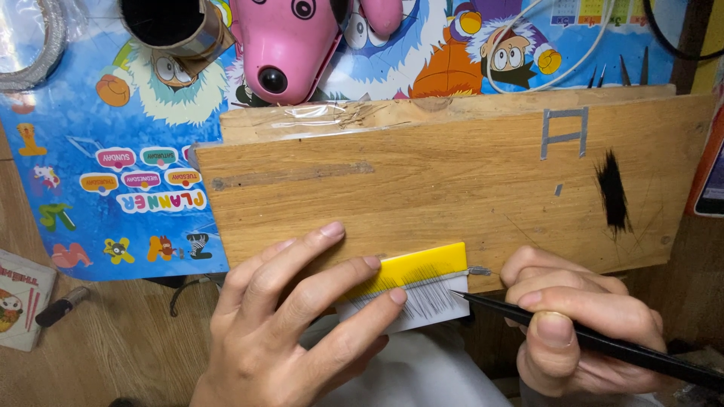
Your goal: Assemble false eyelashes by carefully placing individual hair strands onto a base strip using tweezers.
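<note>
My left hand (290,324) lies flat with its fingers pressed on a small yellow and white card (422,283) that carries a row of fine dark hairs. The card rests at the near edge of a wooden board (452,181). My right hand (573,332) grips a thin black tool (603,345), held like a pen. Its tip touches the right end of the card's hair row. A small tuft of black hair (612,190) lies on the board's right side.
A pink toy dog head (290,45) and a dark cylindrical cup (170,26) stand behind the board on a blue cartoon mat (113,151). A white cable (558,53) loops at the back right. A black marker (60,306) and a printed booklet (19,298) lie left.
</note>
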